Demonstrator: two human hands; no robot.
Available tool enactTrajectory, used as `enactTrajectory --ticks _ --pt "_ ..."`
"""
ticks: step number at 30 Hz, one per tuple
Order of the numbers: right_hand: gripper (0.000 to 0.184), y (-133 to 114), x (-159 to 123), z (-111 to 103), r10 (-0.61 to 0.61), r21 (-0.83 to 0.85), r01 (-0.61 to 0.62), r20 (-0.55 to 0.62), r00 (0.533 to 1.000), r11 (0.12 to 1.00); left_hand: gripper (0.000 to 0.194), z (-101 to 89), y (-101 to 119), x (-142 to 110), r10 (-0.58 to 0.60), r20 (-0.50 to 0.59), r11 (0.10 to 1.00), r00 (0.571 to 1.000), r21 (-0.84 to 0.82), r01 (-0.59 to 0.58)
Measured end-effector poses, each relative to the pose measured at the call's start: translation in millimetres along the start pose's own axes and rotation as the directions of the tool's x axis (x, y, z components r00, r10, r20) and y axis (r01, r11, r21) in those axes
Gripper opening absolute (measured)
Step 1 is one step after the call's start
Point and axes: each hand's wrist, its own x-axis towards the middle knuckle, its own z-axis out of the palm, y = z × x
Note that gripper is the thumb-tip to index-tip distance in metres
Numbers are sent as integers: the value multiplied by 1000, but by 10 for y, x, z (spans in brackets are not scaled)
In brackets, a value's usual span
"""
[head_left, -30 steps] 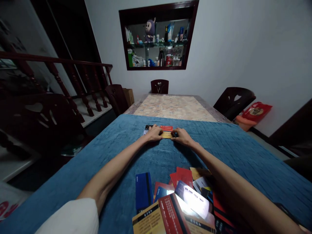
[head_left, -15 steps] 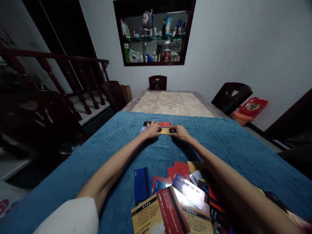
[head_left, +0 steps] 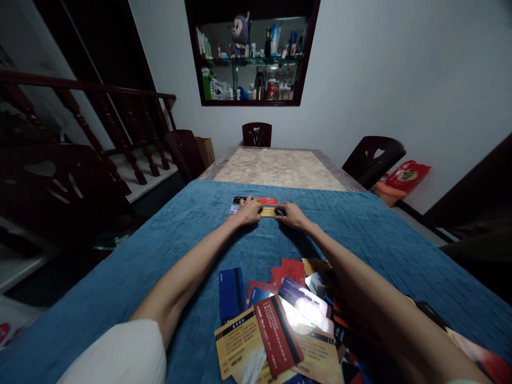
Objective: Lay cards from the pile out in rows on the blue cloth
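Far out on the blue cloth, a yellow card (head_left: 268, 212) lies flat between my two hands. My left hand (head_left: 248, 212) has its fingers curled down at the card's left edge. At the right edge, the bent fingers of my right hand (head_left: 293, 215) touch the same card. A red card (head_left: 267, 201) lies directly behind the yellow one. To the left, partly covered by my left hand, are a black card (head_left: 239, 200) and a pale card (head_left: 234, 208).
A loose, overlapping heap of cards lies close to me, with a dark red striped card (head_left: 276, 336) on top and a blue card (head_left: 231, 293) at its left. My right forearm passes over part of the heap. The blue cloth (head_left: 192, 234) covers the near table; chairs stand around it.
The view has shifted slightly. Both hands stay at the yellow card's edges, with hardly any movement against the cards.
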Motion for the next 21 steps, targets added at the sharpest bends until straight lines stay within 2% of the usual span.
enactTrajectory --ticks 8,14,21 --pt "40 -6 -150 -91 -10 -5 10 -11 1000 1000 21 2 51 -108 32 -51 999 998 -8 -33" --pt "37 -62 -305 -186 -50 11 50 -11 999 999 33 -18 116 -206 58 -67 998 996 -19 -59" --pt "33 -121 -571 -318 -99 30 100 -21 995 995 29 -77 271 -448 93 -130 992 987 -68 -103"
